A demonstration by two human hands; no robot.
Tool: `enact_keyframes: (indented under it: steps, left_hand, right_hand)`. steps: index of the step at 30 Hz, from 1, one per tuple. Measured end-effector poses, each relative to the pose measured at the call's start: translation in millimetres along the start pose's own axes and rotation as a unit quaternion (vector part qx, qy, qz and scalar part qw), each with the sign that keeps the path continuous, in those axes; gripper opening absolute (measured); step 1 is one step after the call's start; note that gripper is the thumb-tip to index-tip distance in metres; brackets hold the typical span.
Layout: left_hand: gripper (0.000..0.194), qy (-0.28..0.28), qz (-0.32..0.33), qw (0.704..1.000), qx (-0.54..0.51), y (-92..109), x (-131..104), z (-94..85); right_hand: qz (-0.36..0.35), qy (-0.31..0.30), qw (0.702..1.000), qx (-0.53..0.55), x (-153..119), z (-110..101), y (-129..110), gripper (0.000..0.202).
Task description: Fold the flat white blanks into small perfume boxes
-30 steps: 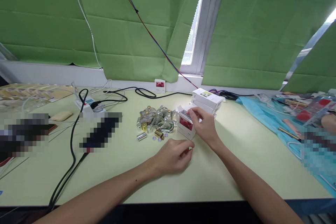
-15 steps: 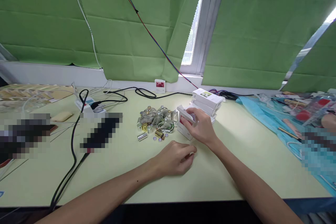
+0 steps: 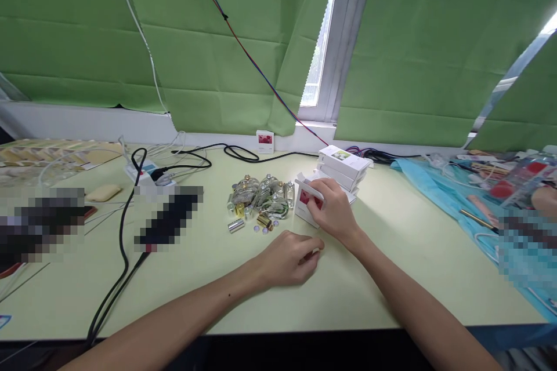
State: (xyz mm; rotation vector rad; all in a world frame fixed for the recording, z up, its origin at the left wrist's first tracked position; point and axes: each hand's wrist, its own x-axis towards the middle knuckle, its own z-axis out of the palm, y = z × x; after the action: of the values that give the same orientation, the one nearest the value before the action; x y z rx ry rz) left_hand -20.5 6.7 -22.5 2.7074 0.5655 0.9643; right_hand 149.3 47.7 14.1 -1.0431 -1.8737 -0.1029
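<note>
My right hand (image 3: pixel 333 206) grips a white box (image 3: pixel 304 208) with a red flower picture on its front. The box stands upright on the table, its top flap raised, and my fingers cover its upper right part. In front of it my left hand (image 3: pixel 293 258) rests on the table with curled fingers, apart from the box. Whether anything is inside its fingers is hidden. To the left of the box lies a pile of clear glass bottles (image 3: pixel 261 194) with gold-coloured tops. A silver cap (image 3: pixel 236 225), a gold cap (image 3: pixel 264 221) and small purplish discs (image 3: pixel 265 231) lie before it.
Behind my right hand rises a stack of white boxes (image 3: pixel 343 162). Another small box (image 3: pixel 265 141) stands by the wall. Black cables (image 3: pixel 126 232) and a power strip (image 3: pixel 148 174) lie on the left. Blue sheeting (image 3: pixel 439 203) with clutter covers the right side.
My right hand has shifted slightly, and more of the box's red picture shows. My left hand stays almost where it was. The bottles and caps have not moved.
</note>
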Motion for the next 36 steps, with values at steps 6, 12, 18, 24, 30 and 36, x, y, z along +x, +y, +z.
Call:
enact_keyframes:
  steps: [6, 12, 18, 24, 30, 36]
  left_hand:
    - [0.013, -0.006, -0.001, 1.000, -0.008, 0, 0, 0.1]
    - [0.013, -0.015, -0.006, 1.000, -0.018, 0, -1, 2.2]
    - [0.014, -0.027, -0.004, 0.999, -0.017, 0, -1, 2.7]
    - [0.015, -0.049, -0.003, 0.999, -0.011, 1, -2, 3.8]
    - [0.014, -0.054, 0.006, 0.998, 0.032, 0, -2, 8.3]
    - [0.016, -0.064, 0.056, 0.995, -0.049, 4, 0, 4.9]
  right_hand:
    - [-0.025, 0.032, 0.999, -0.018, 0, 1, 3, 0.021]
    - [-0.042, 0.059, 0.997, -0.039, 0, 2, 1, 0.021]
    - [-0.073, 0.130, 0.987, -0.052, 0, 0, -8, 0.024]
    - [-0.176, 0.238, 0.955, -0.023, 0, -8, -27, 0.036]
    - [-0.233, 0.148, 0.958, 0.073, -11, 4, -35, 0.027]
    - [-0.135, -0.105, 0.975, 0.144, -14, 10, -27, 0.018]
